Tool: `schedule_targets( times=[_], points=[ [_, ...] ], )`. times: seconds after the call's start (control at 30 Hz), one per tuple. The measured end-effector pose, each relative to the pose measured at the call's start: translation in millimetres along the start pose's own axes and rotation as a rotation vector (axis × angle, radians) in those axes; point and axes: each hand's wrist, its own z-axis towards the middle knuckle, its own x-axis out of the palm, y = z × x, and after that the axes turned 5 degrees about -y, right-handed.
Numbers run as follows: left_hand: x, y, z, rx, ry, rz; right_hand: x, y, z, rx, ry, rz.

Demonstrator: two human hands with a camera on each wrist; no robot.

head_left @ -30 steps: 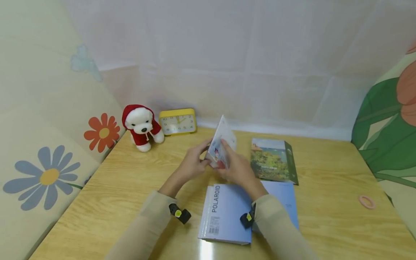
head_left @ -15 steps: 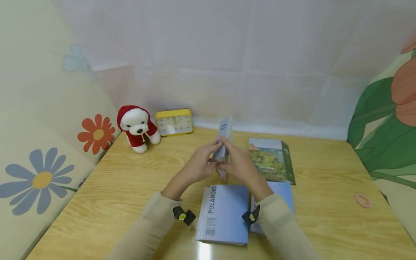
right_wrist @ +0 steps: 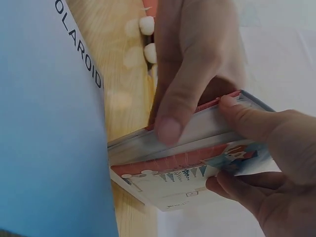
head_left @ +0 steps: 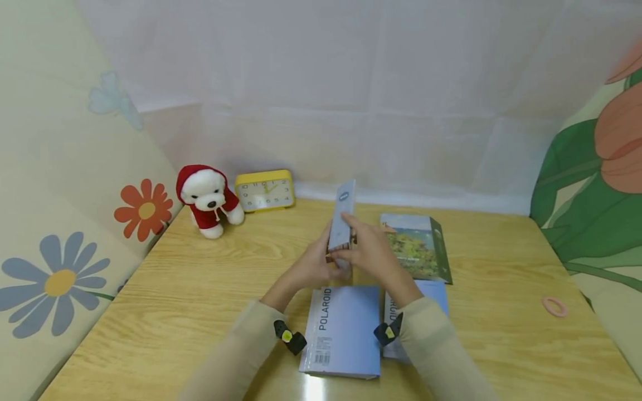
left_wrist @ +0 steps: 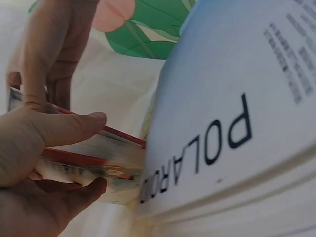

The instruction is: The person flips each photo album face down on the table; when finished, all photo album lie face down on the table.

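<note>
Above the table I hold a small thick book (head_left: 343, 214) upright, its pale spine turned towards me. The right wrist view shows its illustrated cover and red edges (right_wrist: 168, 160). My left hand (head_left: 312, 266) grips the book low on its left side, with the thumb along the page edges in the left wrist view. From the right, my right hand (head_left: 373, 253) pinches it between thumb and fingers. Below the hands lies a blue-white POLAROID album (head_left: 351, 334). A second such album (head_left: 435, 291) lies beside it, partly covered by my right forearm.
A book with a landscape cover (head_left: 413, 248) lies behind the second album. A white plush dog in a red hood (head_left: 208, 200) and a yellow clock (head_left: 264, 192) stand at the back left. A pink ring (head_left: 554, 307) lies on the right of the table (head_left: 501, 345).
The book has turned so that its spine, rather than its illustrated cover, faces me. My left hand has slid lower on it. The whole view has shifted slightly.
</note>
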Motion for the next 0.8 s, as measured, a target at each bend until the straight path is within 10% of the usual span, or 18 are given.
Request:
schedule_targets(
  times=[0.4, 0.8],
  points=[
    [1.4, 12.1, 4.3, -0.047, -0.063, 0.167, 3.9, -30.3, -9.8, 0.097, -0.005, 0.475],
    [-1.2, 19.6, 1.9, -0.077, -0.054, 0.538, 14.4, -46.8, -19.7, 0.158, 0.109, -0.015]
  ],
)
